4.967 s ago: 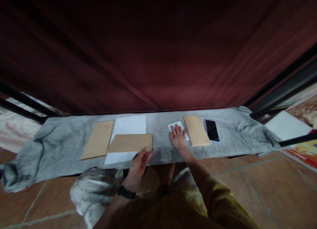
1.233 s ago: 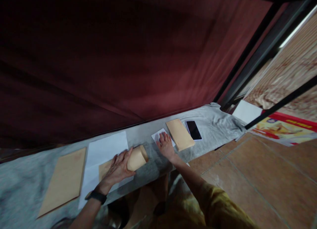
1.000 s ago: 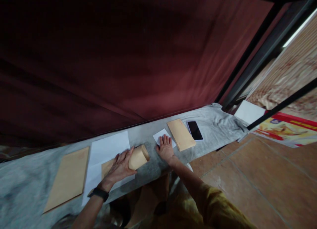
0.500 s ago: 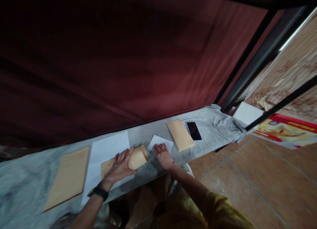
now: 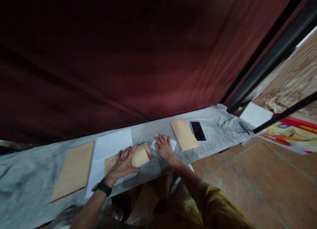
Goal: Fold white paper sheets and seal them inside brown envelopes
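Note:
My left hand [image 5: 124,163] lies spread over a brown paper envelope [image 5: 141,156], whose right end bulges up into an open mouth. Beneath that envelope are white sheets of paper [image 5: 114,141]. With fingers stretched out, my right hand [image 5: 163,147] rests flat on a small folded white paper [image 5: 173,143], covering most of it. Just to its right lies a stack of brown envelopes [image 5: 184,134]. A larger brown envelope [image 5: 73,169] is at the left, beside the white sheets.
A dark-screened phone [image 5: 198,131] touches the right side of the envelope stack. Grey cloth [image 5: 22,186] covers the narrow table. Behind it hangs a dark red curtain [image 5: 148,73]. At the right are a black metal frame [image 5: 262,54], a white box [image 5: 256,115] and a tiled floor [image 5: 247,186].
My right hand has moved up and further onto the small white paper, with its fingers spreading. My left hand stays on the envelope. The view has shifted slightly.

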`<state>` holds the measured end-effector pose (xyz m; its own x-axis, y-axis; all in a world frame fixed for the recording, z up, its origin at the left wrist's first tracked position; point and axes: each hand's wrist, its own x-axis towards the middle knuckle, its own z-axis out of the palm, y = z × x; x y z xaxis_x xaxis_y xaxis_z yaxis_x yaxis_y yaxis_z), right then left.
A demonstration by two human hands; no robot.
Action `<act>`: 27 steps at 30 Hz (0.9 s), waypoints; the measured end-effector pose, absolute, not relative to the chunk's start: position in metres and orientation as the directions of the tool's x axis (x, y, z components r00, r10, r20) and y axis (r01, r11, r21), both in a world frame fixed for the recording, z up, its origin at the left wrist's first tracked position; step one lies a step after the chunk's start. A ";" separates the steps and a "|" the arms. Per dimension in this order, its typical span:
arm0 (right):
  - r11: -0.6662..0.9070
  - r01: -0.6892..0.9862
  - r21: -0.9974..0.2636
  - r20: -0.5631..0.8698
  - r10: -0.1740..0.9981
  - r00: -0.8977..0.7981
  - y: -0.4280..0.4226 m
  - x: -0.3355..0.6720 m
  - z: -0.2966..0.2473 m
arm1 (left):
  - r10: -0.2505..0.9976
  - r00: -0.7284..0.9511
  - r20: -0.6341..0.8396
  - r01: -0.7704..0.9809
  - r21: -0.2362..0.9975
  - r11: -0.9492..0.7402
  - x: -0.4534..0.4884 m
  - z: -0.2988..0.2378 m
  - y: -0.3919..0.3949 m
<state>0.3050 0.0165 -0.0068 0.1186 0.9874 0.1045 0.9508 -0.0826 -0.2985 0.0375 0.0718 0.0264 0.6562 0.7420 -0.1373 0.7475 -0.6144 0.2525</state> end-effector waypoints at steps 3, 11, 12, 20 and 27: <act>-0.068 0.956 -0.284 0.109 0.989 0.103 0.016 0.307 -0.015 | 0.737 0.663 -0.134 0.741 0.258 -0.620 0.037 0.024 0.072; -0.041 0.961 -0.274 0.093 0.993 0.069 0.014 0.310 -0.017 | 0.727 0.669 -0.154 0.737 0.259 -0.624 0.035 0.018 0.073; -0.043 0.961 -0.272 0.089 0.994 0.070 0.014 0.310 -0.017 | 0.725 0.671 -0.158 0.736 0.262 -0.624 0.035 0.018 0.073; -0.029 0.968 -0.248 0.111 0.992 0.058 0.005 0.309 -0.017 | 0.727 0.664 -0.174 0.743 0.263 -0.616 0.037 0.027 0.072; -0.088 0.971 -0.224 0.193 0.972 0.133 -0.055 0.314 -0.032 | 0.728 0.671 -0.140 0.735 0.252 -0.629 0.036 0.023 0.072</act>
